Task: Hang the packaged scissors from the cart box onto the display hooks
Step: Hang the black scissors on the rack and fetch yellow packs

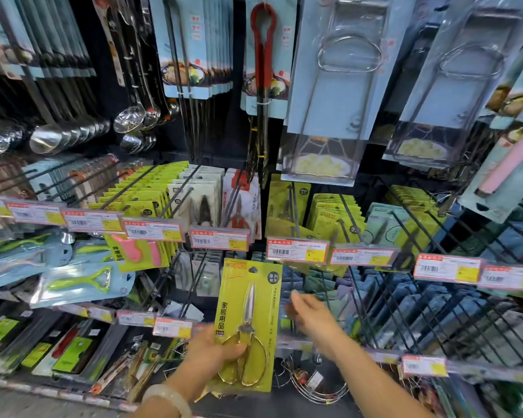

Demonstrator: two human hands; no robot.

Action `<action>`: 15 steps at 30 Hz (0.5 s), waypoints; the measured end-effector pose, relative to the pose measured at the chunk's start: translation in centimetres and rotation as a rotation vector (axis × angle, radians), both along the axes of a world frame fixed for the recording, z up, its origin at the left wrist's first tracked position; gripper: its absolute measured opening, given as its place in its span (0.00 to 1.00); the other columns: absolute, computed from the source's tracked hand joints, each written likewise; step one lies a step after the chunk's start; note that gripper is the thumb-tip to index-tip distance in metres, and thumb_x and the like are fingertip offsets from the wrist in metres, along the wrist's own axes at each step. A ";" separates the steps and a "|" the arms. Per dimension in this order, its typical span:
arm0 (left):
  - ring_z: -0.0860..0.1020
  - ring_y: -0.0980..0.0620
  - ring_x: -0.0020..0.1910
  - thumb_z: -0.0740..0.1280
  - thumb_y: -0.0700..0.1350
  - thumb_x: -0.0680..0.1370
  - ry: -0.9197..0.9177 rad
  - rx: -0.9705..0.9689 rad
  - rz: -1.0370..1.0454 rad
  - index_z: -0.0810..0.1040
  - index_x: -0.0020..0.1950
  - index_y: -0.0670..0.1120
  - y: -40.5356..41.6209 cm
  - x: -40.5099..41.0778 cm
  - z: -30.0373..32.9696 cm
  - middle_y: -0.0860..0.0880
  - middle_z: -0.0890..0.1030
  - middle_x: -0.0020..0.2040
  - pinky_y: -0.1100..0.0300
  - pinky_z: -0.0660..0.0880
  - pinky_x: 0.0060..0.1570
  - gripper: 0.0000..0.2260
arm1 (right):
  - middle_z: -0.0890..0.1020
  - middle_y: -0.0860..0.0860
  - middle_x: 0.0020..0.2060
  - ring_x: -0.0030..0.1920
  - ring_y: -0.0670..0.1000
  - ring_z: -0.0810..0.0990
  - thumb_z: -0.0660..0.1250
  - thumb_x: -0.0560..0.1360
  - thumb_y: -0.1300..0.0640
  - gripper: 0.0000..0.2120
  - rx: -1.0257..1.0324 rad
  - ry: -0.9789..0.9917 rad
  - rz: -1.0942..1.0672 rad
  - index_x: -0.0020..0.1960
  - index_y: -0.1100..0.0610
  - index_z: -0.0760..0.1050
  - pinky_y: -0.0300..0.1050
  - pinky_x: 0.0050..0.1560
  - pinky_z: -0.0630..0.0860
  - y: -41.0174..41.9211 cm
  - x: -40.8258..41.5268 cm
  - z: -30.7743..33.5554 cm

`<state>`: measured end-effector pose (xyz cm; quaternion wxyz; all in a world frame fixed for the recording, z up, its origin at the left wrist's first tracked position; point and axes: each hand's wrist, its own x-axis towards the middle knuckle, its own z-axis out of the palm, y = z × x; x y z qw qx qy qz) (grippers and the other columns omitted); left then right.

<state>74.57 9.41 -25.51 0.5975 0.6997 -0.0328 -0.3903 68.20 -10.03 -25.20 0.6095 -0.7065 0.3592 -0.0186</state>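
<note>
Left hand point(215, 348) gripped scissors pack point(248, 324) before store hook wall point(375, 297); right hand point(310, 315) blurred, fingers seemingly loose, holding nothing.

Bare forearms, sleeveless to the frame edge; pale bangle point(167, 396) on left wrist.

- dark display rack point(248, 152) of black wire hooks point(360, 289) fills the view, each hook ending in a red-and-yellow price tag point(296, 251).
- from 9 to 12 o'clock: steel ladles point(52, 140) and long tongs on blue cards point(191, 55).
- centre: rows of green-carded scissors packs point(151, 188).
- at 8 o'clock: green peelers point(82, 283) in blue packs.
</note>
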 end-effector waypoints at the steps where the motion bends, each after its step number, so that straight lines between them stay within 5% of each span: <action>1: 0.76 0.49 0.59 0.74 0.40 0.70 0.004 -0.017 -0.007 0.65 0.70 0.42 -0.5 -0.2 -0.2 0.51 0.76 0.60 0.56 0.69 0.62 0.32 | 0.81 0.49 0.53 0.53 0.50 0.80 0.61 0.76 0.42 0.17 0.072 0.004 0.089 0.57 0.53 0.74 0.52 0.62 0.74 0.8 -0.7 -0.2; 4: 0.73 0.46 0.66 0.81 0.60 0.48 -0.020 -0.022 -0.043 0.64 0.73 0.48 -1.9 0.0 -2.3 0.46 0.72 0.69 0.45 0.68 0.68 0.57 | 0.83 0.51 0.43 0.43 0.47 0.81 0.67 0.75 0.54 0.06 0.043 -0.055 0.108 0.49 0.55 0.76 0.47 0.48 0.80 1.7 -2.0 -1.3; 6: 0.74 0.46 0.65 0.80 0.63 0.46 -0.008 -0.029 -0.076 0.65 0.72 0.48 -2.7 0.4 -4.2 0.47 0.74 0.68 0.44 0.70 0.66 0.58 | 0.84 0.56 0.39 0.38 0.49 0.80 0.67 0.75 0.61 0.01 0.012 -0.111 0.008 0.45 0.58 0.75 0.47 0.41 0.80 1.7 -2.7 -1.2; 9: 0.74 0.48 0.62 0.75 0.57 0.64 -0.059 -0.036 -0.054 0.67 0.69 0.46 -4.2 -1.3 -0.5 0.48 0.73 0.67 0.49 0.71 0.64 0.38 | 0.81 0.44 0.29 0.33 0.42 0.78 0.65 0.76 0.65 0.05 -0.024 -0.167 -0.041 0.43 0.58 0.74 0.34 0.34 0.75 1.0 -3.5 -0.1; 12: 0.78 0.45 0.56 0.68 0.49 0.76 -0.149 -0.063 0.055 0.72 0.51 0.48 -5.6 -0.8 -0.1 0.46 0.78 0.59 0.45 0.74 0.61 0.08 | 0.77 0.39 0.23 0.28 0.35 0.75 0.62 0.77 0.66 0.11 -0.092 -0.191 -0.024 0.39 0.54 0.72 0.26 0.30 0.68 0.4 -3.8 1.5; 15: 0.77 0.46 0.41 0.66 0.45 0.78 -0.224 -0.077 0.123 0.70 0.40 0.44 -7.0 0.1 0.6 0.42 0.79 0.42 0.50 0.77 0.46 0.09 | 0.82 0.47 0.37 0.37 0.40 0.79 0.63 0.77 0.64 0.07 -0.112 -0.228 -0.047 0.42 0.55 0.73 0.32 0.36 0.76 -0.4 -2.8 2.5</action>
